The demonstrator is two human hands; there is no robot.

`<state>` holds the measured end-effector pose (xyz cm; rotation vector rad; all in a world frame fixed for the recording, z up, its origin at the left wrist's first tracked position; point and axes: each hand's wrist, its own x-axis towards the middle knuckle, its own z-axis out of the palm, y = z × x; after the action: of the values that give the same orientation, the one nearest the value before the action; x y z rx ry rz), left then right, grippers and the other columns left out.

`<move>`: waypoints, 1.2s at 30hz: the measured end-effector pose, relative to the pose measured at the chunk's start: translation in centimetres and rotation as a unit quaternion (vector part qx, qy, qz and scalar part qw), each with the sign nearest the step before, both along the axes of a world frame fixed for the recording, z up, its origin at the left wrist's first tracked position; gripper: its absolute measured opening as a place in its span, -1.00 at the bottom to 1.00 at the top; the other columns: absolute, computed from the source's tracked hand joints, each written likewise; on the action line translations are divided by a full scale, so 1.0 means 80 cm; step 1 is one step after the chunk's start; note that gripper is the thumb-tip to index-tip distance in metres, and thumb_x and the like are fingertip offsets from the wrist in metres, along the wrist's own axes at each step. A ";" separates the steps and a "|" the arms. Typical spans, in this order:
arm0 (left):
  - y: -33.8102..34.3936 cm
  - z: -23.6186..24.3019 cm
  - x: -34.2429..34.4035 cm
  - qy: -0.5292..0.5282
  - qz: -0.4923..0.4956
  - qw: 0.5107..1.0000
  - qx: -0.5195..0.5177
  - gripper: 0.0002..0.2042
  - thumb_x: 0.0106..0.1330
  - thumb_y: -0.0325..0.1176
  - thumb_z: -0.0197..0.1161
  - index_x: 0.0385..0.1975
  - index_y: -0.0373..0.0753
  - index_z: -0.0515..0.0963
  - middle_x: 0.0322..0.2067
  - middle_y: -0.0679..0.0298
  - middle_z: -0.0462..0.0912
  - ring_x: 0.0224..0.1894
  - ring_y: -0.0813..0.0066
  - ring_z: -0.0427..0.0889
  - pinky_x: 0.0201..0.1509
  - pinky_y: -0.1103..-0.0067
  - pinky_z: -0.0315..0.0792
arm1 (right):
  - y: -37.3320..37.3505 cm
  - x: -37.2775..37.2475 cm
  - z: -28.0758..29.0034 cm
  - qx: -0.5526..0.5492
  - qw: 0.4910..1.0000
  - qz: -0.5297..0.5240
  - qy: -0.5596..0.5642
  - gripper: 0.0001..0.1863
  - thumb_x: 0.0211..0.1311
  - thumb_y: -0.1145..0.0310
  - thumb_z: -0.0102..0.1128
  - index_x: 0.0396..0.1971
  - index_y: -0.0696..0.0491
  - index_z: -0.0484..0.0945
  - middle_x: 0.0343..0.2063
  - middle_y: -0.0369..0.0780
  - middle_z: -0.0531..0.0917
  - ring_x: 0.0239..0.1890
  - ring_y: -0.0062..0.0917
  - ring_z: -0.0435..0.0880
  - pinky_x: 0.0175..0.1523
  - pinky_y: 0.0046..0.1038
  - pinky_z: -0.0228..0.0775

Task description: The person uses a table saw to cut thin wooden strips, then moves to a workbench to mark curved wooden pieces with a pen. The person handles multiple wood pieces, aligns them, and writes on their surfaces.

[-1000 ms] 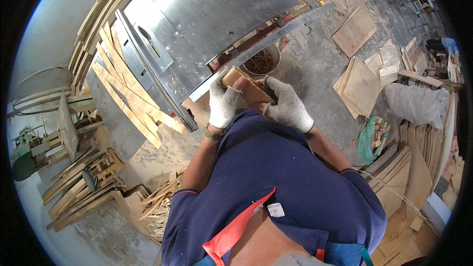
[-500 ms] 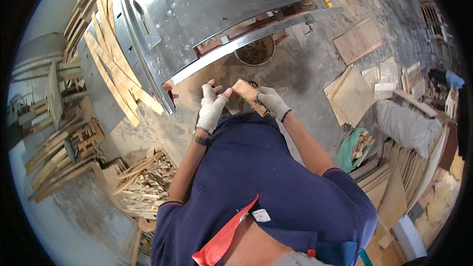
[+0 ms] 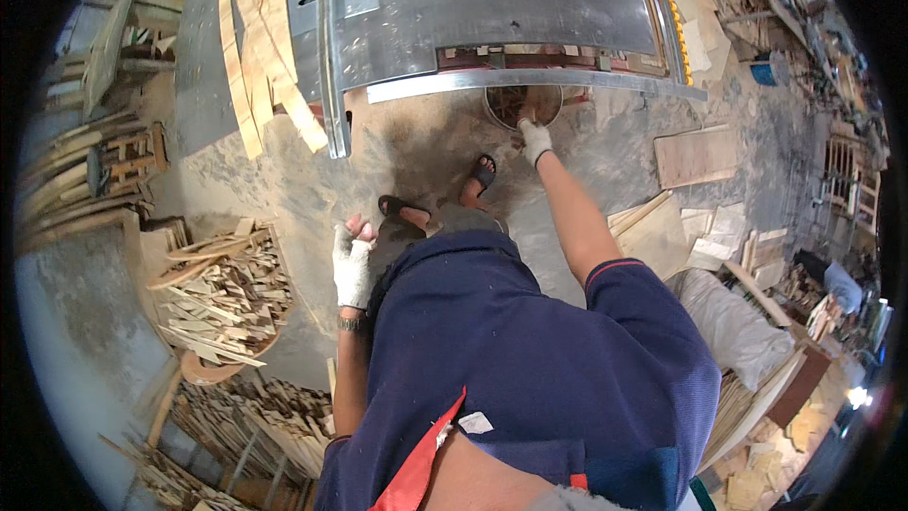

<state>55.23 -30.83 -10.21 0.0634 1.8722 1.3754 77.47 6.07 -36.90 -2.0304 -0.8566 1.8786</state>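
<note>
My right hand (image 3: 535, 139), in a white glove, reaches forward and down to the rim of a round bucket (image 3: 501, 112) that stands under the metal saw table (image 3: 492, 0). A small tan wood offcut (image 3: 526, 116) shows at its fingertips, over the bucket's mouth. My left hand (image 3: 354, 263), also gloved with bare fingertips, hangs empty beside my hip, fingers loosely apart. My feet in dark sandals (image 3: 483, 173) stand on the dusty concrete floor just before the bucket.
Long wood strips (image 3: 260, 47) lean against the table's left side. A basket of wood scraps (image 3: 222, 298) sits at my left. Plywood boards (image 3: 695, 156) and a white sack (image 3: 733, 322) lie on the floor at my right. Stacked timber lines the far left.
Both hands held a wood block at the table's edge before. My left hand has let go and dropped to my side; my right hand has stretched out to the bucket. My head has tilted downward.
</note>
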 end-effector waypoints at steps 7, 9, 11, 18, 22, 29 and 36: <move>-0.131 -0.047 -0.019 -0.116 0.120 0.986 0.000 -0.54 0.46 -0.19 0.24 0.23 -0.30 0.39 -0.06 0.23 0.63 -0.14 0.49 0.66 -0.14 0.58 0.53 | -0.177 -0.027 0.032 0.135 0.858 0.470 -0.155 -0.53 0.23 0.02 0.29 -0.20 0.18 0.63 -0.35 -0.05 0.74 -0.36 -0.22 0.74 -0.29 -0.23 0.55; -0.165 -0.061 -0.035 -0.099 0.136 0.986 -0.004 -0.56 0.46 -0.18 0.25 0.21 -0.30 0.41 -0.07 0.26 0.61 -0.18 0.53 0.64 -0.16 0.61 0.51 | -0.224 -0.030 0.044 0.211 0.785 0.557 -0.170 -0.50 0.21 -0.02 0.28 -0.15 0.16 0.63 -0.26 0.04 0.73 -0.20 -0.08 0.73 -0.10 -0.18 0.55; -0.202 -0.073 -0.046 -0.089 0.165 0.982 -0.001 -0.57 0.46 -0.16 0.24 0.19 -0.30 0.45 -0.08 0.29 0.60 -0.20 0.56 0.63 -0.19 0.64 0.50 | -0.258 -0.044 0.059 0.226 0.744 0.609 -0.158 -0.46 0.19 -0.05 0.28 -0.11 0.16 0.62 -0.21 0.07 0.71 -0.11 -0.02 0.70 -0.01 -0.16 0.51; -0.301 -0.131 -0.041 -0.010 0.201 0.976 -0.078 -0.59 0.45 -0.16 0.26 0.08 -0.37 0.47 -0.10 0.20 0.60 -0.10 0.46 0.59 0.02 0.54 0.48 | -0.229 -0.163 0.114 0.307 0.627 0.690 -0.194 -0.40 0.22 -0.04 0.23 0.03 0.18 0.50 -0.15 0.19 0.66 -0.04 0.11 0.63 0.05 -0.03 0.45; -0.311 -0.188 0.001 -0.048 0.156 0.963 -0.215 -0.46 0.34 0.00 0.31 0.12 -0.32 0.46 -0.01 -0.05 0.61 0.03 0.10 0.62 0.10 0.33 0.48 | -0.174 -0.247 0.103 0.331 0.549 0.721 -0.264 -0.37 0.22 -0.03 0.24 0.10 0.16 0.42 -0.16 0.22 0.65 -0.04 0.13 0.63 0.06 -0.01 0.45; -0.257 -0.307 0.085 -0.149 0.054 0.936 -0.315 -0.15 0.17 0.08 0.40 0.41 -0.16 0.20 0.14 -0.19 0.49 0.08 -0.21 0.58 0.11 0.13 0.49 | -0.065 -0.362 -0.028 0.370 0.404 0.773 -0.320 -0.17 0.20 -0.07 0.24 0.31 0.19 0.26 0.05 0.25 0.55 0.19 0.07 0.52 0.33 -0.11 0.29; -0.191 -0.357 0.095 -0.185 0.111 0.900 -0.378 -0.11 0.14 -0.08 0.46 0.47 -0.01 0.11 0.14 -0.20 0.40 0.06 -0.22 0.57 0.05 0.08 0.51 | -0.007 -0.441 -0.114 0.481 0.394 0.699 -0.355 0.01 0.13 0.09 0.40 0.41 0.28 0.03 0.26 0.23 0.39 0.34 0.00 0.39 0.39 -0.20 0.25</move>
<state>62.83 -46.11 -38.76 -0.7703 1.9831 0.6393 42.21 5.49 -46.01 -0.8434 -3.3780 -0.1736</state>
